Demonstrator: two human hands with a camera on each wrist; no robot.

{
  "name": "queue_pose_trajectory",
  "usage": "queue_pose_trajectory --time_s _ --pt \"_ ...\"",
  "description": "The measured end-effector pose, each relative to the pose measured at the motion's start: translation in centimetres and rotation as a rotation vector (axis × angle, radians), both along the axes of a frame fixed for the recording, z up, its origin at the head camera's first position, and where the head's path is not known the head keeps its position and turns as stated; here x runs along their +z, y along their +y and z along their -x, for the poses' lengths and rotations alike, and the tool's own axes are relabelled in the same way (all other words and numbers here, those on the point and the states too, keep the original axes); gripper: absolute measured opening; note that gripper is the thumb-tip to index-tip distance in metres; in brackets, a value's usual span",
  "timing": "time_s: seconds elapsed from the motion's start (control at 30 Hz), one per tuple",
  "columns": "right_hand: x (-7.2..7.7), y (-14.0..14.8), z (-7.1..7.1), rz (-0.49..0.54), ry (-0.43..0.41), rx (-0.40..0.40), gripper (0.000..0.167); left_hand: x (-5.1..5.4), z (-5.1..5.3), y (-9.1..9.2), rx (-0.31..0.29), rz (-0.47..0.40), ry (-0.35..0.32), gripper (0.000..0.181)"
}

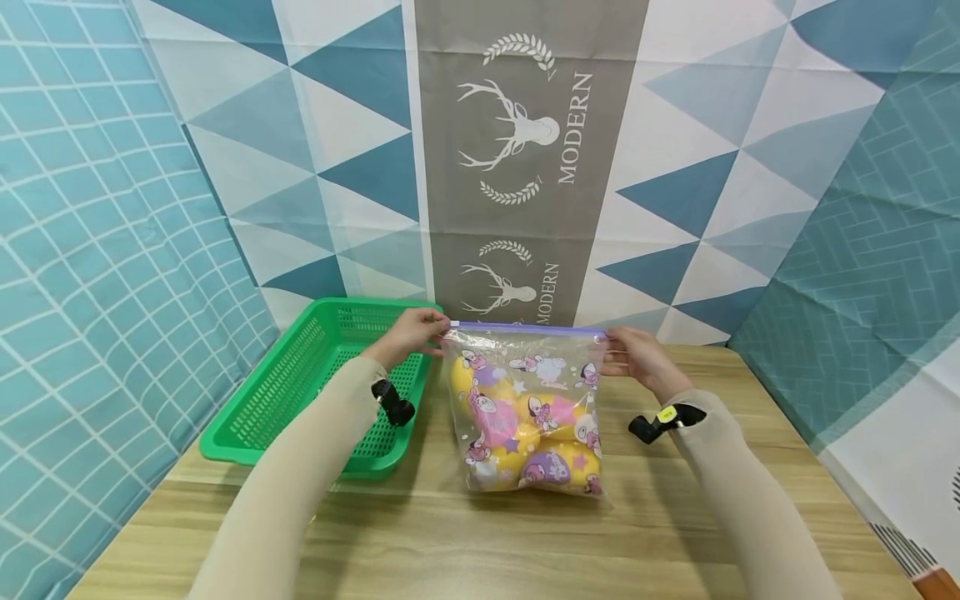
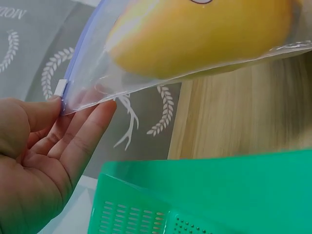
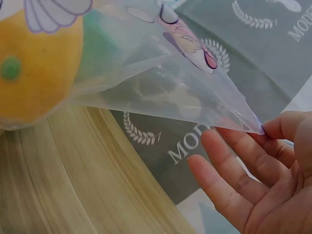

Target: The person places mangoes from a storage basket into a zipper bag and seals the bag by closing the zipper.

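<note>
Stretched between both hands is a clear zip bag (image 1: pixel 553 348) printed with pink and purple cartoon figures. Its purple zip strip (image 1: pixel 525 329) runs along the top, with a white slider (image 2: pixel 60 87) at the left end. My left hand (image 1: pixel 411 336) pinches the top left corner beside the slider. At the opposite corner, my right hand (image 1: pixel 643 358) pinches the bag between thumb and forefinger, its other fingers spread. Several yellow fruits fill the lower part, including a smooth mango-like one (image 2: pixel 204 39) and a round orange one (image 3: pixel 41 63) with a green stem spot. Whether the bag's bottom touches the table is unclear.
A green plastic basket (image 1: pixel 225 450) with perforated walls stands left of the bag, close behind my left forearm. Under everything is a wood-grain table (image 1: pixel 480 550). Patterned cloth (image 1: pixel 525 208) hangs along the back, and blue tiled sheets (image 1: pixel 90 292) line the sides.
</note>
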State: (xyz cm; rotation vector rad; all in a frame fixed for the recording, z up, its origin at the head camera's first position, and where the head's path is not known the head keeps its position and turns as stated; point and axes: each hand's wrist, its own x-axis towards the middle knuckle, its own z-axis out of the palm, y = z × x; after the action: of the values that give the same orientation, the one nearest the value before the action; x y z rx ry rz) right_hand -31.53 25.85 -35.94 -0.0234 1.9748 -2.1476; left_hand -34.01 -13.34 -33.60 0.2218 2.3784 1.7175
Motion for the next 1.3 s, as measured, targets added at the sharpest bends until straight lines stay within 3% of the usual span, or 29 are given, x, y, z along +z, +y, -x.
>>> queue_pose_trajectory --time_s 0.23,0.53,0.7,0.9,1.3 --pt "-0.9 -0.2 1.3 -0.072 -0.016 -0.026 0.021 -0.5 1.1 0.1 0.008 0.033 0.040 0.027" --pt "-1.8 -0.7 2.4 -0.246 -0.011 -0.042 0.022 -1.2 1.3 -0.4 0.006 0.289 0.246 0.022" --pt "-2.2 -0.8 2.7 -0.273 -0.012 -0.044 0.023 -1.2 1.3 -0.4 0.005 0.377 0.310 0.021" --pt "-2.2 -0.8 2.8 -0.255 -0.043 -0.056 0.023 -0.9 0.9 -0.2 -0.021 0.412 0.328 0.022" --pt "-2.0 -0.7 2.3 -0.267 -0.041 -0.002 0.028 -0.3 0.3 0.3 -0.056 0.449 0.280 0.030"
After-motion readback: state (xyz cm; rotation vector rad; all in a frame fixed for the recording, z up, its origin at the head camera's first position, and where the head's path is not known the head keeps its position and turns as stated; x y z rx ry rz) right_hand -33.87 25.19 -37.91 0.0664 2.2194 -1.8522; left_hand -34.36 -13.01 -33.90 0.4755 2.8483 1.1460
